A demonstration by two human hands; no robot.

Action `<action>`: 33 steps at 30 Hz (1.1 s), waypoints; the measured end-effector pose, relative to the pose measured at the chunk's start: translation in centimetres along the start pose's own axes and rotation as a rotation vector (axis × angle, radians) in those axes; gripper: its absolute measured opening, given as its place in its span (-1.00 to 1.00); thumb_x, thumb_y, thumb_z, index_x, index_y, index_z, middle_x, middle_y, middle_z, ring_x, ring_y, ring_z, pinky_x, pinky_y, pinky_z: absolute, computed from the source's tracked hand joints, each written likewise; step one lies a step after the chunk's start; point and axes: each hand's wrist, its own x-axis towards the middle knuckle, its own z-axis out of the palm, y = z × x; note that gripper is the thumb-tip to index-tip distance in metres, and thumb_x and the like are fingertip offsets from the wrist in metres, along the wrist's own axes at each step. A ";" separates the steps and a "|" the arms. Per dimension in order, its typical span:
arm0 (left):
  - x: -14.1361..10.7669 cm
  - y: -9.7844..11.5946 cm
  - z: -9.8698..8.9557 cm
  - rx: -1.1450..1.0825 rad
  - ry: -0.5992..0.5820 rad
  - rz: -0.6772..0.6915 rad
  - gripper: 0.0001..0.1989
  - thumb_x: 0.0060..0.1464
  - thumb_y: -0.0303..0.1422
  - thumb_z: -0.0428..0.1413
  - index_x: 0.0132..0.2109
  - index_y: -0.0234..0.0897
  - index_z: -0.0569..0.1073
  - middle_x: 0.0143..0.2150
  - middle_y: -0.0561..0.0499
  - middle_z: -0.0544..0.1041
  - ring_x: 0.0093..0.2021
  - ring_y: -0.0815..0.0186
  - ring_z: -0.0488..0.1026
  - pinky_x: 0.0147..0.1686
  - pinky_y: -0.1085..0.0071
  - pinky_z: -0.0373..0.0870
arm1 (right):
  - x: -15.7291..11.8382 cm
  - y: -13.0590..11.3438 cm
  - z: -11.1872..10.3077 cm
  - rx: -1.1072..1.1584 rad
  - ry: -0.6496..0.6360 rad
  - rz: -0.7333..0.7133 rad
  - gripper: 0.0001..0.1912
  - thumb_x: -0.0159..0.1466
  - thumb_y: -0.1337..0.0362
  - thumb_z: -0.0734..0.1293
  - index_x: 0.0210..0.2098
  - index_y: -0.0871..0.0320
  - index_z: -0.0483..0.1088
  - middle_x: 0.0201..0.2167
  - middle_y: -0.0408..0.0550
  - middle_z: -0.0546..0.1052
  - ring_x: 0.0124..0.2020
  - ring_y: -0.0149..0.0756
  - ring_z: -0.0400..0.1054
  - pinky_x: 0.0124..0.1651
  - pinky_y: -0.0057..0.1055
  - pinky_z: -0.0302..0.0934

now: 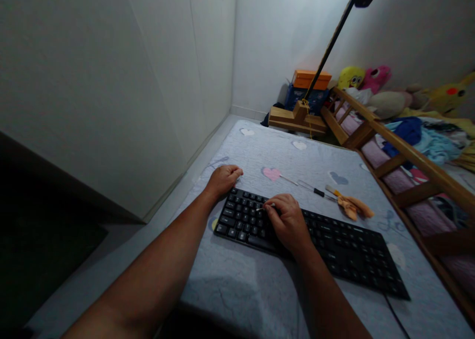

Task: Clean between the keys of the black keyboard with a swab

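Observation:
A black keyboard [349, 250] lies at a slant on a cloth-covered surface. My right hand [287, 217] is over its left half, fingers pinched on a thin white cotton swab [261, 209] whose tip points left, down at the keys. By the keyboard's top left corner rests my left hand [223, 178], its fingers curled in; what they hold, if anything, is hidden. Beyond the keyboard lie a second white stick [288, 179], a thin metal tool with a black grip [319, 192], a small brush with a yellow handle [334, 191] and a crumpled orange cloth [354, 207].
A pale cloth with hearts [237, 269] covers the surface. The keyboard's cable [395, 315] runs off at the lower right. White cabinet doors [159, 81] stand left. A wooden rail [415, 151] borders the right side, and a wooden stand [297, 119] with a pole is behind.

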 end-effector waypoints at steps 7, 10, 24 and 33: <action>0.0 0.0 0.1 0.007 0.003 0.005 -0.61 0.14 -0.14 -0.04 -0.28 -0.32 0.57 -0.61 0.06 0.41 -0.51 0.29 0.36 -0.47 0.41 0.18 | -0.2 0.4 -0.6 0.006 0.007 0.038 -0.83 0.29 0.34 0.26 -0.40 0.10 0.46 -0.36 -0.05 0.55 -0.18 -0.17 0.34 -0.04 -0.19 0.15; 0.0 0.1 0.1 0.004 0.002 0.003 -0.61 0.14 -0.15 -0.04 -0.28 -0.32 0.57 -0.60 0.05 0.42 -0.51 0.30 0.36 -0.47 0.41 0.18 | -0.2 0.4 -0.7 0.004 0.008 0.041 -0.83 0.29 0.34 0.26 -0.39 0.09 0.45 -0.35 -0.04 0.55 -0.18 -0.17 0.34 -0.05 -0.19 0.16; 0.0 0.1 0.0 0.018 0.005 0.006 -0.61 0.14 -0.14 -0.03 -0.28 -0.32 0.57 -0.62 0.06 0.41 -0.50 0.29 0.37 -0.46 0.41 0.18 | 0.0 0.9 -0.2 -0.012 0.051 0.024 -0.83 0.31 0.34 0.26 -0.36 0.09 0.47 -0.33 -0.04 0.57 -0.18 -0.17 0.34 -0.02 -0.18 0.16; 0.1 -0.1 0.1 0.004 0.004 0.010 -0.61 0.13 -0.14 -0.03 -0.29 -0.32 0.57 -0.62 0.06 0.40 -0.52 0.31 0.35 -0.46 0.40 0.17 | -0.2 0.4 -0.5 -0.010 0.031 0.013 -0.84 0.29 0.37 0.27 -0.38 0.10 0.46 -0.35 -0.06 0.55 -0.18 -0.17 0.33 -0.03 -0.18 0.13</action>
